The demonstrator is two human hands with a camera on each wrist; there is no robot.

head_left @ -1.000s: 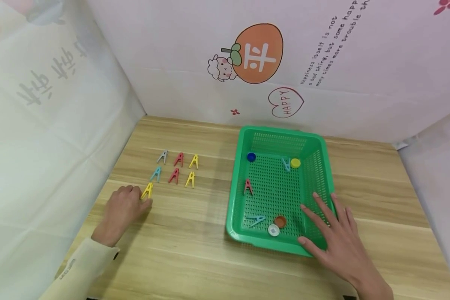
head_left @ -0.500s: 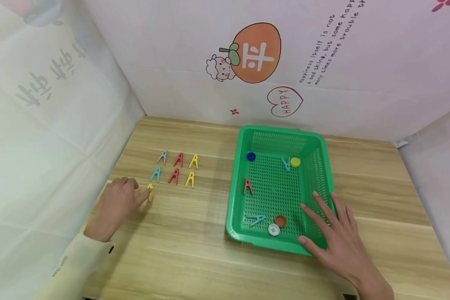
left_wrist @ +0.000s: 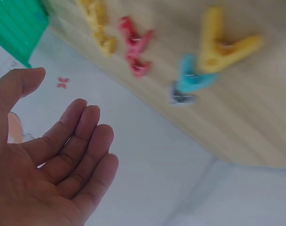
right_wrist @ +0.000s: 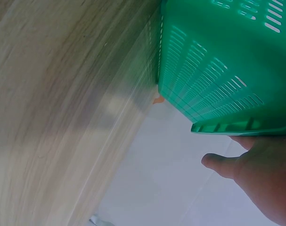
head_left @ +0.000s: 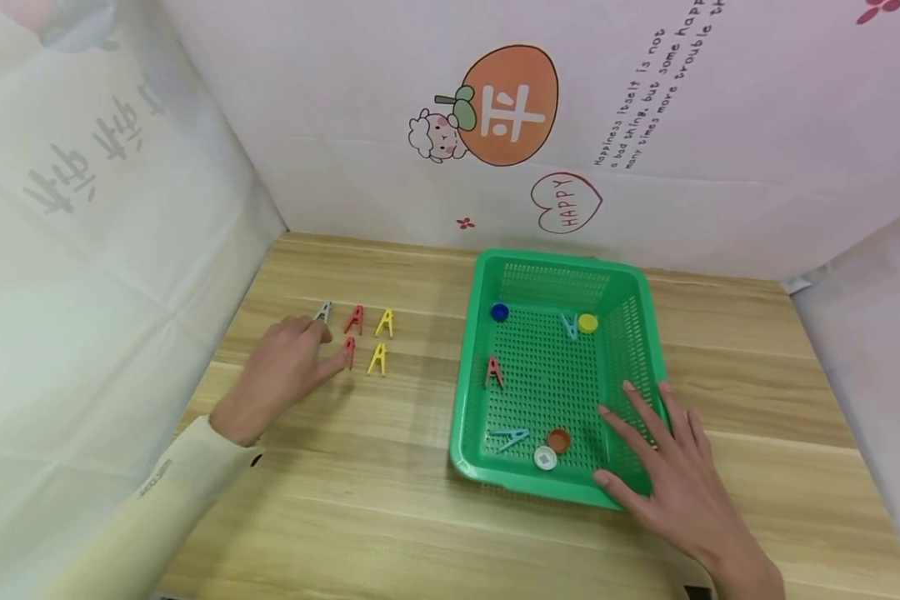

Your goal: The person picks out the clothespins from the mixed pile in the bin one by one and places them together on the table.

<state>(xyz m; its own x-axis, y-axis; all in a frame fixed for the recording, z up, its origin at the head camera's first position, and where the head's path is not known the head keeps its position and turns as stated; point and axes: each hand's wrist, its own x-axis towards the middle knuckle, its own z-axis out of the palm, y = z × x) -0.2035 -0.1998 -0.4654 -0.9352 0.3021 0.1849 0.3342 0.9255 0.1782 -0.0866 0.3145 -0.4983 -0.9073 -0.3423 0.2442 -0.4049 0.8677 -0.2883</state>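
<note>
My left hand (head_left: 281, 375) hovers over the clothespins at the table's left, its loosely bent fingers holding nothing. In the left wrist view a yellow clothespin (left_wrist: 223, 44), a teal clothespin (left_wrist: 192, 77) and a grey clothespin (left_wrist: 180, 96) stand out; the hand hides the first two from the head camera. Nearest its thumb in the head view is a red clothespin (head_left: 348, 350), with another red clothespin (head_left: 355, 320) behind. Two yellow clothespins (head_left: 377, 359) lie to the right. With fingers spread, my right hand (head_left: 682, 492) rests on the green basket's rim (head_left: 461, 400).
Inside the basket are two teal clothespins (head_left: 510, 437), a red clothespin (head_left: 493, 372), a blue cap (head_left: 499, 312), a yellow cap (head_left: 587, 323), a brown cap (head_left: 558, 440) and a white cap (head_left: 545, 457). White printed sheets (head_left: 345, 167) border the wooden table (head_left: 390, 483).
My left hand has drawn away from the front yellow clothespin and moved up and right, over the teal one toward the red one. The right hand has stayed at the basket.
</note>
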